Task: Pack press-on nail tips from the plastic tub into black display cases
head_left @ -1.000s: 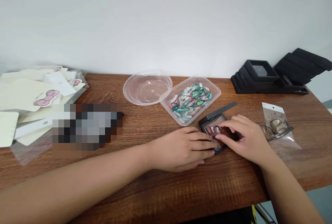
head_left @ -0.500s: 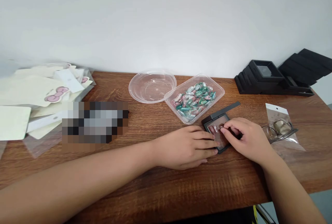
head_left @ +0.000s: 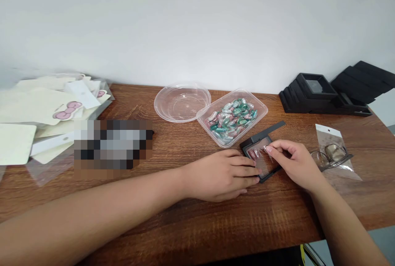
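A small black case (head_left: pixel 271 131) with its lid raised lies on the table before me. Several shiny press-on nails (head_left: pixel 254 153) sit in a row along the upper part of its clear inner surface. Across the case's left side rests my left hand (head_left: pixel 217 176), flat, its fingers stretched over the edge. My right hand (head_left: pixel 291 161) pinches a press-on nail (head_left: pixel 265 148) between thumb and forefinger at the right end of the row; the fingertips partly hide it. Just behind the case, a clear plastic tub (head_left: pixel 212 139) holds a heap of green, pink and silver press-on nails (head_left: pixel 236 114).
A round clear lid (head_left: pixel 163 107) lies beside the tub. Black cases (head_left: pixel 308 93) are stacked at the back right. Eyeglasses (head_left: pixel 335 162) rest on a clear bag (head_left: pixel 330 131) at right. Cream cards (head_left: pixel 27 103) in plastic sleeves and a blurred-out object (head_left: pixel 119 144) occupy the left.
My right hand has shifted slightly, its fingertips now a little higher and further right over the row of nails. The left hand stays on the case.
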A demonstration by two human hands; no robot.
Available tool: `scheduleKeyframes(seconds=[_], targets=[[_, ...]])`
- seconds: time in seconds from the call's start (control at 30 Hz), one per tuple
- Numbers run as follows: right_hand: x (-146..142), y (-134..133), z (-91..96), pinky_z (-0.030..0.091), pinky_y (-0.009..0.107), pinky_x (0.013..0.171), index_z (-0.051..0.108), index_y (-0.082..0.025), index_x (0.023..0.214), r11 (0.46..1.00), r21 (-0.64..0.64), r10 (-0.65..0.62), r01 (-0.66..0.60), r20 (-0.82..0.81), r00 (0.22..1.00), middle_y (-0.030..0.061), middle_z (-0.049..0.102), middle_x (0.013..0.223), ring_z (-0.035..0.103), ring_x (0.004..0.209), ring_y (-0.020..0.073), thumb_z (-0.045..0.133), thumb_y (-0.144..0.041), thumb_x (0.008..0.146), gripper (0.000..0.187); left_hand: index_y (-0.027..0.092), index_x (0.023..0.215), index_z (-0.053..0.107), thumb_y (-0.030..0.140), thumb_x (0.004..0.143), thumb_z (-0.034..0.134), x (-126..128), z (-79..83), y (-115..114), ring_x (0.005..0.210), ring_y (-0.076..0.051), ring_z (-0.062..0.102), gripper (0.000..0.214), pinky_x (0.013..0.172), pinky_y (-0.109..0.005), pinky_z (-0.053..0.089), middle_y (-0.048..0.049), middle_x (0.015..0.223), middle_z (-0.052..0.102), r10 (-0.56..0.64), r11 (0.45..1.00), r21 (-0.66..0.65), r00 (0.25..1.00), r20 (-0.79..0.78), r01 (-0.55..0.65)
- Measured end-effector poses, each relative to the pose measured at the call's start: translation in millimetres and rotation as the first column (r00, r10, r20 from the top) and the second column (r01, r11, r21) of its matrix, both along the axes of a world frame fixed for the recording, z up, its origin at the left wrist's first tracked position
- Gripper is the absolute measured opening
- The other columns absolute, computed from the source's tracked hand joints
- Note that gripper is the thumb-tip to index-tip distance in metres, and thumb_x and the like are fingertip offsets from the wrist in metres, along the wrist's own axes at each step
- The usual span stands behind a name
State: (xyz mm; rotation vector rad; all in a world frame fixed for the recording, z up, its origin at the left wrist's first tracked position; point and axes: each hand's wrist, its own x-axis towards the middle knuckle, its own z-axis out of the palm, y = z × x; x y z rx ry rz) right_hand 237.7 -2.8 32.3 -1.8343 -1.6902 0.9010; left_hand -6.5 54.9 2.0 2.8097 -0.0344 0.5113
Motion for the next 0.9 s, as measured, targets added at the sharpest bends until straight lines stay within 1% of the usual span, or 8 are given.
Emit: scheduleKeyframes(seconds=[0.1,0.23,0.33,0.53,0.63,0.7,0.8,0.9], targets=[[-3.7,-0.8,-2.0,0.039,0.029,0.059,0.073,-0.020,0.077,0.998,0.019,-0.053,0.053,-0.008,0.999,0.0003,0.060,0.063,0.049,0.060,0.0155,0.058,-0.050,0.088,0.036,0.021,0.132,0.064,0.032,0.106,0.045,0.1,-0.1,-0.3,0.131,-0.019,0.057,0.033,0.106,-0.033,0.040,-0.0029,0.142,0.062,-0.004,1.000,-0.004,0.999,-0.044,0.004],[-4.6,-1.8,-7.2,0.036,0.030,0.059,0.074,-0.021,0.074,0.986,0.127,-0.117,0.106,0.086,0.989,-0.0015,0.053,0.059,0.046,0.059,0.0154,0.062,-0.048,0.084,0.031,0.019,0.134,0.063,0.033,0.107,0.043,0.2,-0.4,-0.5,0.133,-0.019,0.056,0.036,0.107,-0.033,0.040,-0.0034,0.144,0.061,0.004,1.000,0.013,0.998,-0.058,-0.003],[-2.7,-2.6,-10.7,0.035,0.029,0.058,0.075,-0.023,0.081,0.978,0.164,-0.146,0.128,0.103,0.984,-0.0034,0.047,0.059,0.044,0.058,0.0149,0.064,-0.047,0.084,0.027,0.017,0.133,0.063,0.032,0.107,0.042,0.2,-0.4,-0.6,0.132,-0.020,0.056,0.037,0.107,-0.034,0.041,-0.0045,0.143,0.062,0.007,1.000,0.026,0.999,-0.033,-0.006],[-1.7,-4.4,-15.1,0.037,0.029,0.059,0.073,-0.024,0.090,0.969,0.180,-0.196,0.169,0.143,0.970,-0.0035,0.047,0.065,0.046,0.061,0.0150,0.063,-0.047,0.087,0.026,0.019,0.133,0.063,0.034,0.107,0.042,-0.1,-0.7,-0.3,0.133,-0.020,0.056,0.037,0.108,-0.033,0.041,-0.0036,0.143,0.062,0.007,1.000,0.020,0.999,-0.045,-0.006],[-1.2,-4.9,-15.6,0.039,0.030,0.060,0.072,-0.024,0.102,0.968,0.208,-0.173,0.137,0.167,0.971,-0.0027,0.049,0.068,0.049,0.063,0.0158,0.062,-0.044,0.089,0.026,0.020,0.133,0.064,0.033,0.106,0.044,-0.2,-0.7,-0.4,0.132,-0.020,0.056,0.035,0.109,-0.033,0.041,-0.0042,0.142,0.063,0.010,1.000,0.016,0.999,-0.041,-0.010],[0.3,-5.0,-14.2,0.041,0.030,0.062,0.072,-0.024,0.109,0.972,0.224,-0.116,0.076,0.172,0.978,-0.0016,0.052,0.071,0.051,0.066,0.0164,0.060,-0.040,0.091,0.028,0.018,0.132,0.064,0.032,0.106,0.047,-0.1,-0.6,-0.3,0.131,-0.020,0.057,0.035,0.108,-0.033,0.043,-0.0055,0.140,0.064,0.009,1.000,0.013,1.000,-0.023,-0.009],[3.5,-4.9,-10.1,0.040,0.030,0.062,0.074,-0.024,0.104,0.976,0.218,-0.019,-0.025,0.198,0.980,-0.0006,0.052,0.072,0.052,0.067,0.0168,0.058,-0.035,0.092,0.022,0.017,0.131,0.065,0.031,0.105,0.049,0.0,-0.3,-0.1,0.130,-0.021,0.058,0.034,0.106,-0.034,0.045,-0.0065,0.137,0.066,0.006,1.000,0.007,1.000,0.005,-0.006],[5.5,-4.6,-7.0,0.039,0.030,0.059,0.074,-0.024,0.096,0.975,0.215,0.012,-0.059,0.215,0.977,-0.0004,0.051,0.071,0.053,0.067,0.0170,0.059,-0.032,0.091,0.018,0.017,0.130,0.065,0.031,0.105,0.048,0.1,0.4,0.1,0.130,-0.021,0.058,0.034,0.106,-0.034,0.045,-0.0069,0.139,0.065,0.002,1.000,0.007,1.000,0.008,-0.002]])
